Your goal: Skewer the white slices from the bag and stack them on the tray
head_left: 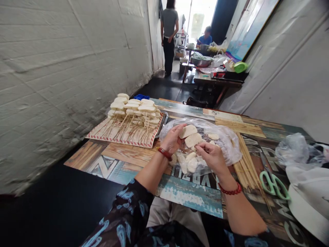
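Observation:
Above a clear plastic bag (227, 140) spread on the table, my left hand (173, 137) grips a pale oval bread slice (189, 131) by its left end. A second oval slice (193, 140) lies against it, just below. My right hand (209, 154) is closed in a pinch at that lower slice's edge, on a thin bamboo skewer whose tail shows beneath the palm; the tip is hidden. Loose slices (192, 164) rest on the bag under both hands. To the left, skewered slices (133, 108) are stacked on a paper-lined tray (123, 133), sticks pointing toward me.
Bare bamboo skewers (248, 164) lie right of the bag, beside green-handled scissors (275, 185). A white cap (308, 199) and crumpled plastic (293, 149) occupy the right edge. Beyond the table, one person (169, 31) stands and another (205, 37) sits near a metal bowl (202, 61).

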A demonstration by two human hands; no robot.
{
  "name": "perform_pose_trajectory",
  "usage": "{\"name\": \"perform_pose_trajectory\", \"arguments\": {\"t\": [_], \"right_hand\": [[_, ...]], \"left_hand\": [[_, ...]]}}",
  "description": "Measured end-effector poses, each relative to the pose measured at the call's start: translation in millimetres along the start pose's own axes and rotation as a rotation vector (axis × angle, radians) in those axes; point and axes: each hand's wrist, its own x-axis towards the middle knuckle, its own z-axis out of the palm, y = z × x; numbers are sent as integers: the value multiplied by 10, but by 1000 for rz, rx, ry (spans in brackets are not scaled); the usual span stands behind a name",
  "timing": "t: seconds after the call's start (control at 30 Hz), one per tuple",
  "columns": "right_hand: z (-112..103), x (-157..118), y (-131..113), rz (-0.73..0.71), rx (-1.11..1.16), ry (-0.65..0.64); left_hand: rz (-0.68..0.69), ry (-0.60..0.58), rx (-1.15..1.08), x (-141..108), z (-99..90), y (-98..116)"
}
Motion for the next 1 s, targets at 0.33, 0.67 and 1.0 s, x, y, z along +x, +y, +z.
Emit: {"name": "perform_pose_trajectory", "arguments": {"t": [0.33,0.67,1.0], "right_hand": [[35,6,96,12,28,-16],[93,-41,-1,-29,-15,59],[95,-53,-7,-24,-35,76]], "left_hand": [[140,-5,31,-80,44,-21],[164,55,37,-150,110,-19],[174,62,88,-137,108,-53]]}}
